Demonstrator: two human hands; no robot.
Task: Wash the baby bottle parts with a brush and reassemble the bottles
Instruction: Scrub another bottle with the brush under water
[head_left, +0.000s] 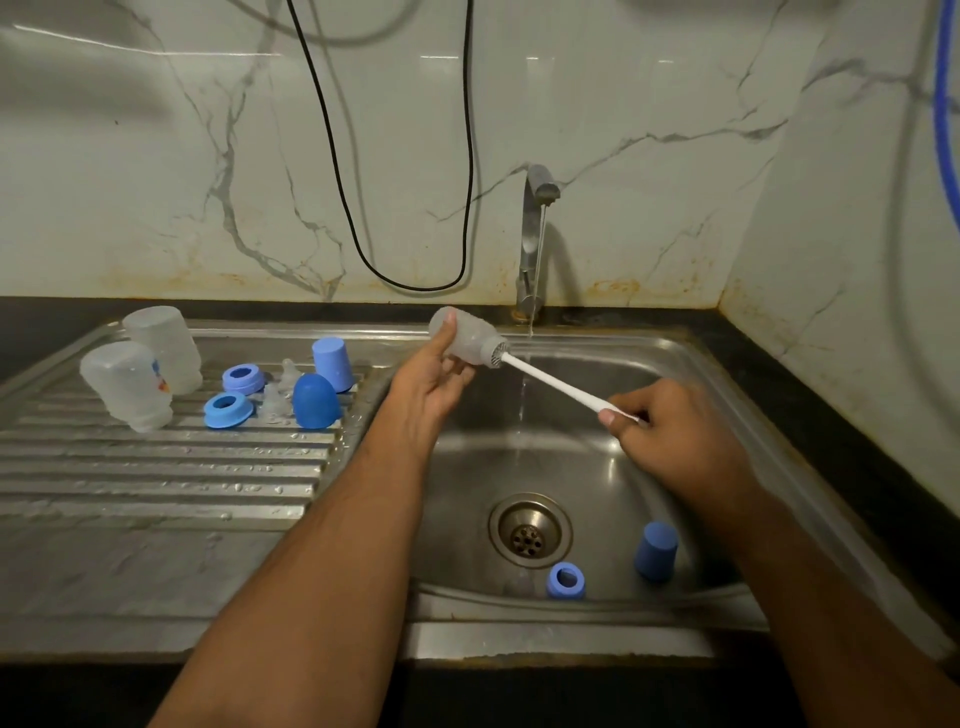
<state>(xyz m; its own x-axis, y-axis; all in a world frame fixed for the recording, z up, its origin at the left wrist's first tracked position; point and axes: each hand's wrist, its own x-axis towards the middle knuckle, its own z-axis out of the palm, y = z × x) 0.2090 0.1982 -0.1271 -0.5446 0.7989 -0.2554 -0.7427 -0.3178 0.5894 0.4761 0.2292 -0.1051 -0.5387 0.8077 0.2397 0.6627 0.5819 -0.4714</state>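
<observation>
Head view shows scrubbing underway: left hand grips the bottle, right hand pinches the brush handle pushed inside it; rinsing under the tap just beyond them likely follows.

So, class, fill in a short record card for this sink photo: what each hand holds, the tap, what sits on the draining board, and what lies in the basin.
left hand: grips a clear bottle
right hand: grips the white brush handle, head inside the bottle
tap: running, thin stream
draining board: two upturned bottles, blue rings, caps, clear teats
basin: blue ring, blue cap
</observation>
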